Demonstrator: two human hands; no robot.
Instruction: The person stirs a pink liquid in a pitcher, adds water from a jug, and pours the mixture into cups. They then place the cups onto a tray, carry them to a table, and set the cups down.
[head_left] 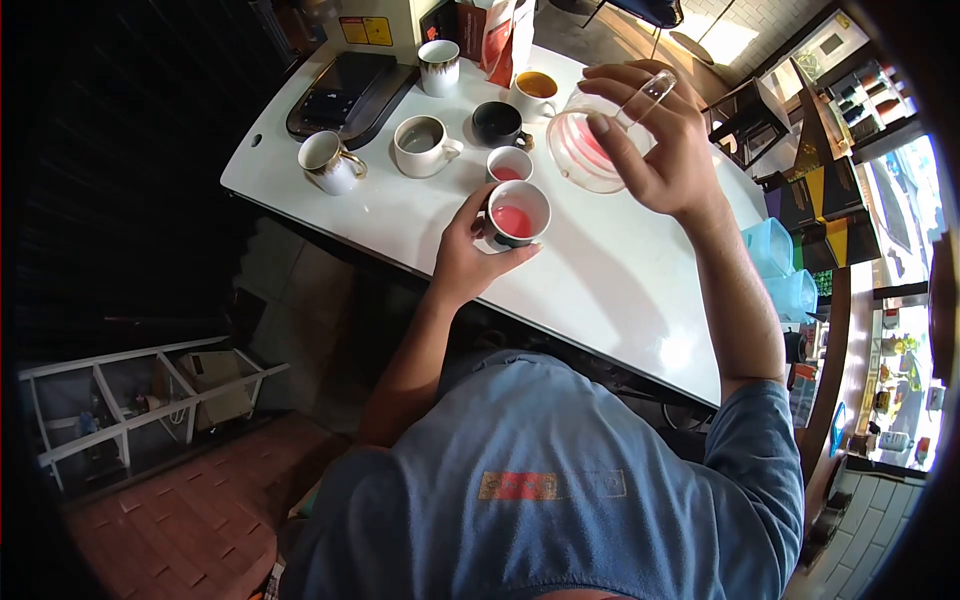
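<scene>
So: our left hand (462,255) is wrapped around a small round ceramic cup with a dark outside and white rim (518,214), fingers curled on its wall, thumb at the near side. It holds opaque pink liquid, surface flat, cup upright, sitting near the front middle of the glossy white counter (600,290).

Our right hand (655,140) grips a clear glass beaker (600,148), tilted hard so we look into its round mouth; a pink film shows on the glass inside. Fingers spread over its upper wall, thumb on the near rim. The beaker is just beyond and to the right of the held cup, raised off the counter.

Just behind the held cup stands a smaller white cup with pink liquid (510,163), close to touching it. Further back: a glossy black cup (497,123), a white mug with amber liquid (535,93), a plain white handled mug (423,146), a white cup with gilt handle (330,162), and a patterned white cup (439,66). At the back left lies a flat dark tray-like slab (345,95), smooth, rounded corners.
</scene>
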